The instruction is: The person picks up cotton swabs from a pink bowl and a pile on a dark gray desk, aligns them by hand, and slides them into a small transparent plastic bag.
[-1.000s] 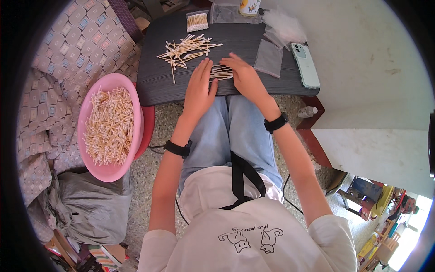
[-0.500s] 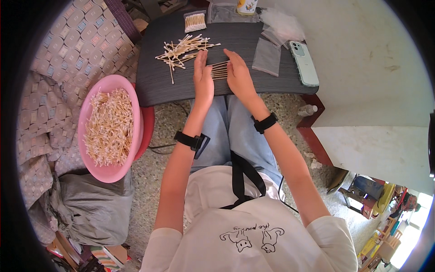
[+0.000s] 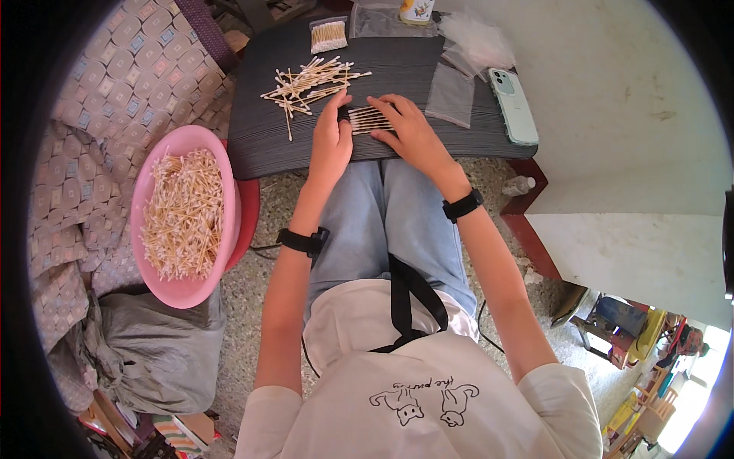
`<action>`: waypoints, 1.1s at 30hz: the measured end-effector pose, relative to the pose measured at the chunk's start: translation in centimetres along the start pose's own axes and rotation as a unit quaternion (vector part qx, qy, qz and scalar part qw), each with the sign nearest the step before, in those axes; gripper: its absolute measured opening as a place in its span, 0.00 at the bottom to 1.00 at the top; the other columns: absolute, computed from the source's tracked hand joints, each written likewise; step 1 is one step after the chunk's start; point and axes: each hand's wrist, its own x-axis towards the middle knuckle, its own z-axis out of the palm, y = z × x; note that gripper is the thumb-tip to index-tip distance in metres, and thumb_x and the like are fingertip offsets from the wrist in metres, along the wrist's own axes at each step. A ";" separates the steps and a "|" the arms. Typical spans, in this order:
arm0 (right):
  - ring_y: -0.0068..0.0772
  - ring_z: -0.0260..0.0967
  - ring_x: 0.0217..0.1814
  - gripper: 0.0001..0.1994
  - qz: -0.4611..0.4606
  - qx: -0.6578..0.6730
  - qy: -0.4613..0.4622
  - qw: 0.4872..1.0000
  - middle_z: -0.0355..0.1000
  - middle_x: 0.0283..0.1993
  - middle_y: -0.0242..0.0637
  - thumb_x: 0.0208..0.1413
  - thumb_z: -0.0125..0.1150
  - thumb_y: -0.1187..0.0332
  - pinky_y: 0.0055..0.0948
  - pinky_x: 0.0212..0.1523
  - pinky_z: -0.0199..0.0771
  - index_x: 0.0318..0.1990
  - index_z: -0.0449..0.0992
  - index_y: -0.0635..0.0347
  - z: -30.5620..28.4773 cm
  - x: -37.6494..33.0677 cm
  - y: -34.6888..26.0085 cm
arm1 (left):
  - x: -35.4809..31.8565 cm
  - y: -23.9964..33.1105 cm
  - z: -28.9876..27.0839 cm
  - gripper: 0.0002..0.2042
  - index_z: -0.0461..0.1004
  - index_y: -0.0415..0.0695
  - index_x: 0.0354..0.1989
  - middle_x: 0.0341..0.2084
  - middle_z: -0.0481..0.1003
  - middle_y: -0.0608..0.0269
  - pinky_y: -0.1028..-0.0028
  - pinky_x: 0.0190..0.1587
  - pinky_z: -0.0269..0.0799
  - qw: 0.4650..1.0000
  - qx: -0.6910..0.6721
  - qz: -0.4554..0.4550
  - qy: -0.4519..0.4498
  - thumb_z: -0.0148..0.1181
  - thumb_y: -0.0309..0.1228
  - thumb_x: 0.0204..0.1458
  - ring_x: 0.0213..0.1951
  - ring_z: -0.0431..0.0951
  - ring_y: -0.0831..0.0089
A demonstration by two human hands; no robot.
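A row of cotton swabs (image 3: 367, 120) lies side by side on the dark table, between my two hands. My left hand (image 3: 331, 145) stands on edge at the row's left end, thumb and fingers apart, holding nothing. Over the right end curves my right hand (image 3: 417, 139), its thumb below the row and its fingers above, spread and resting at the swabs without a closed grip. Its palm hides the right tips. Just beyond my left hand is a loose, crisscrossed heap of cotton swabs (image 3: 310, 83).
A filled bag of cotton swabs (image 3: 329, 36) lies at the table's far edge. Clear plastic bags (image 3: 449, 96) and a pale green phone (image 3: 513, 107) are on the right. Left of the table, a pink basin (image 3: 139, 222) holds many swabs. A wall (image 3: 612, 115) stands at the right.
Both hands have moved apart from their flat, facing pose at the row's ends. My left hand has shifted left and nearer; my right has turned, with its fingers now curved over the swabs.
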 end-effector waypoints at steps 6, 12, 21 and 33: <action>0.49 0.62 0.57 0.21 0.023 0.027 0.028 0.999 0.66 0.53 0.46 0.55 0.58 0.71 0.41 0.58 0.63 0.57 0.67 0.60 0.6 0.2 0.5 | 0.2 0.1 0.2 0.23 0.61 0.40 0.60 0.52 0.71 0.48 0.65 0.59 0.62 1.000 -0.001 -0.022 -0.013 0.42 0.20 0.53 0.56 0.70 0.57; 0.47 0.62 0.62 0.17 0.098 0.155 0.075 0.980 0.65 0.59 0.48 0.63 0.45 0.73 0.35 0.61 0.60 0.59 0.66 0.64 1.7 0.9 -0.1 | 0.7 0.7 2.2 0.21 0.61 0.37 0.61 0.58 0.67 0.48 0.67 0.61 0.60 0.975 -0.186 -0.106 0.058 0.41 0.24 0.58 0.59 0.67 0.60; 0.47 0.63 0.59 0.17 0.096 0.081 0.066 0.990 0.72 0.50 0.47 0.62 0.45 0.75 0.38 0.59 0.62 0.58 0.66 0.64 1.7 0.5 -0.3 | 0.9 0.3 2.0 0.21 0.60 0.37 0.61 0.54 0.68 0.48 0.69 0.62 0.58 0.979 -0.177 -0.096 0.036 0.38 0.39 0.66 0.58 0.67 0.63; 0.52 0.65 0.56 0.18 0.154 0.206 0.154 0.954 0.66 0.56 0.52 0.60 0.47 0.76 0.37 0.57 0.63 0.57 0.66 0.65 3.4 1.6 -0.5 | 1.6 0.7 2.9 0.22 0.59 0.33 0.61 0.57 0.65 0.47 0.68 0.67 0.49 0.922 -0.346 -0.144 0.100 0.37 0.37 0.66 0.63 0.60 0.63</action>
